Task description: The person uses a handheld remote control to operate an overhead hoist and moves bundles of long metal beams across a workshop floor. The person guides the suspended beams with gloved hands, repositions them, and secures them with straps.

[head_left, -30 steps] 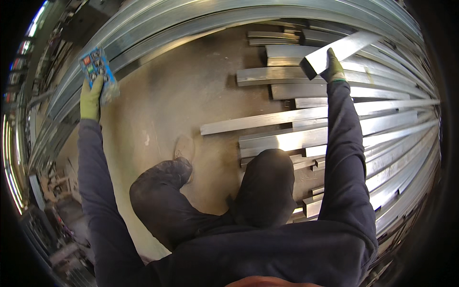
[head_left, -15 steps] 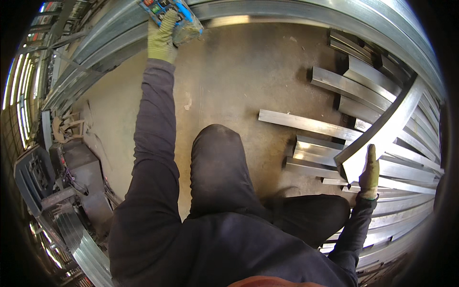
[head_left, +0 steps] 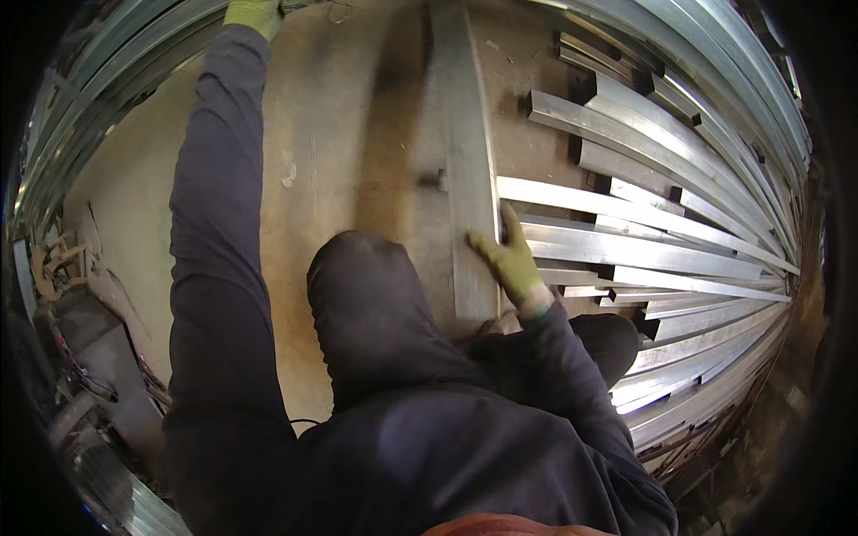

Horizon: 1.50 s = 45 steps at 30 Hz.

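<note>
A long grey metal profile (head_left: 469,179) runs up and down the middle of the view, a dark shadow lying on the floor to its left. My right hand (head_left: 514,259), in a yellow-green glove, is at the profile's right side near its lower end. Its thumb and fingers are spread, and the fingertips reach the profile's edge. At the top edge of the picture is my left hand (head_left: 254,14), also gloved, with the arm stretched far forward. Its fingers are mostly cut off; a dark bit and thin wires show beside it, too little to name.
Several shiny metal profiles (head_left: 643,250) lie fanned out on the right. Long metal lengths (head_left: 125,71) run along the upper left, and more (head_left: 715,54) curve across the upper right. Dark machinery (head_left: 98,339) stands at the lower left. A small block (head_left: 442,180) sits beside the middle profile.
The profile has swung from the right to upright in the middle, my right hand moving left with it. My left hand has shifted up and left; the blue button control under it has left the view.
</note>
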Each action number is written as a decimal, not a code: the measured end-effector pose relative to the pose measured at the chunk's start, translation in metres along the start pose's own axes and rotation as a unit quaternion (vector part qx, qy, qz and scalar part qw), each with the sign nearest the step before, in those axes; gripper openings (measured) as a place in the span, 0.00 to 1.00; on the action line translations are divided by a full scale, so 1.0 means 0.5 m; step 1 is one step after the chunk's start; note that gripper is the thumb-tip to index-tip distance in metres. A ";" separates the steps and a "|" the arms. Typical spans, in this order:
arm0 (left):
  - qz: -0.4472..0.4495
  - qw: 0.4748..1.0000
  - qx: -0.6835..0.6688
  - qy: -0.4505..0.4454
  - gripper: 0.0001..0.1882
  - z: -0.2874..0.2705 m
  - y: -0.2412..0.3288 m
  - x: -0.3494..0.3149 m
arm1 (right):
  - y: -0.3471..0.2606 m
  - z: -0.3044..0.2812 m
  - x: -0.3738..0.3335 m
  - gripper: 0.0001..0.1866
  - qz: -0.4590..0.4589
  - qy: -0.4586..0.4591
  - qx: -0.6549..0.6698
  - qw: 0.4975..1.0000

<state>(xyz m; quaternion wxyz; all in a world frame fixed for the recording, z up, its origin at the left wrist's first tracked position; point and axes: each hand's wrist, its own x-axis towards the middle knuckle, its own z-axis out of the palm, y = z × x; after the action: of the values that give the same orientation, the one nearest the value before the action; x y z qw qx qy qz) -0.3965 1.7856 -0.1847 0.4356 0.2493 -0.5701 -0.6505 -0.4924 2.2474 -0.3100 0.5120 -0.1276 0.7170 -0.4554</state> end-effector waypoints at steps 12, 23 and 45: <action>-0.231 0.965 0.068 0.101 0.20 -0.418 -0.057 -0.378 | 0.070 0.288 0.150 0.46 -0.073 0.045 -0.085 0.993; -0.346 0.905 0.008 0.246 0.25 -0.554 -0.245 -0.706 | -0.145 0.489 0.594 0.46 -0.157 0.186 -0.234 0.941; -0.245 0.962 0.105 -0.067 0.34 -0.409 -0.206 -0.375 | -0.170 0.590 0.411 0.29 -0.029 -0.246 0.210 0.946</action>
<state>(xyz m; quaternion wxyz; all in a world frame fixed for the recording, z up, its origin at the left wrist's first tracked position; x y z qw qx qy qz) -0.1645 1.8347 -0.3619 0.1953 0.3808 -0.5847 -0.6892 -0.3566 1.9130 -0.3883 0.6742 -0.1455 0.4531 -0.5648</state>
